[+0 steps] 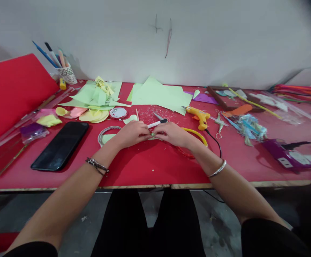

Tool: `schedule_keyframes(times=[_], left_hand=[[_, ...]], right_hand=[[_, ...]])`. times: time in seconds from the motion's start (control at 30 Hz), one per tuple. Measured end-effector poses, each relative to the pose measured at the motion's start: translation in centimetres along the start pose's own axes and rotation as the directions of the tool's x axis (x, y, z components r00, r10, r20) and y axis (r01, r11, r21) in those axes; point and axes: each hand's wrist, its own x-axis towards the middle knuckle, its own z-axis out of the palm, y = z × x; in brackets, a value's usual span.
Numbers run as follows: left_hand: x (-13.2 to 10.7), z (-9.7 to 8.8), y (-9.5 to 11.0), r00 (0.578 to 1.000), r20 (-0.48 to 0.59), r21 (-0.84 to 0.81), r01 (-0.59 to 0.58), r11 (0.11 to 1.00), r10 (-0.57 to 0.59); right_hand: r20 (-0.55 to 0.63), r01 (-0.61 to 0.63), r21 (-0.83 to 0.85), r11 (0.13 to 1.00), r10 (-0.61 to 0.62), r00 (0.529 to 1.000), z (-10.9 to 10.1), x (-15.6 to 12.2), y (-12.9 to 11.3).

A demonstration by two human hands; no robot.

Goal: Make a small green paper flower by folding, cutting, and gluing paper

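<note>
My left hand (pixel 132 133) and my right hand (pixel 171 133) meet over the middle of the red table (pixel 144 167). Both pinch a small light green paper piece (pixel 153 135) between their fingertips. A white pen with a black cap (pixel 157 123) lies just behind the hands, and small scissors (pixel 159 116) lie beyond it. A yellow and red hoop (pixel 195 135) sits under my right wrist. A silver ring (pixel 105 132) with a green scrap inside lies left of my left hand.
A black phone (pixel 60 145) lies at left. Light green sheets (pixel 160 94) and folded paper shapes (pixel 96 94) are at the back. A yellow glue gun (pixel 199 117), its cord, a purple power strip (pixel 284 155), a pen cup (pixel 66 73) and a red board (pixel 10 89) surround.
</note>
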Motion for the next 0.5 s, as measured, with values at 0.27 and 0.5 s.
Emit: schedule_keyframes(times=[0.27, 0.5], left_hand=[[-0.09, 0.22, -0.24, 1.0, -0.005, -0.03, -0.017, 0.999, 0.017], [-0.05, 0.11, -0.06, 0.999, -0.031, -0.008, -0.011, 1.0, 0.011]], right_hand=[[0.001, 0.003, -0.037, 0.999, -0.003, 1.0, 0.25, -0.11, 0.3], [0.008, -0.018, -0.03, 0.999, 0.019, 1.0, 0.38, -0.04, 0.19]])
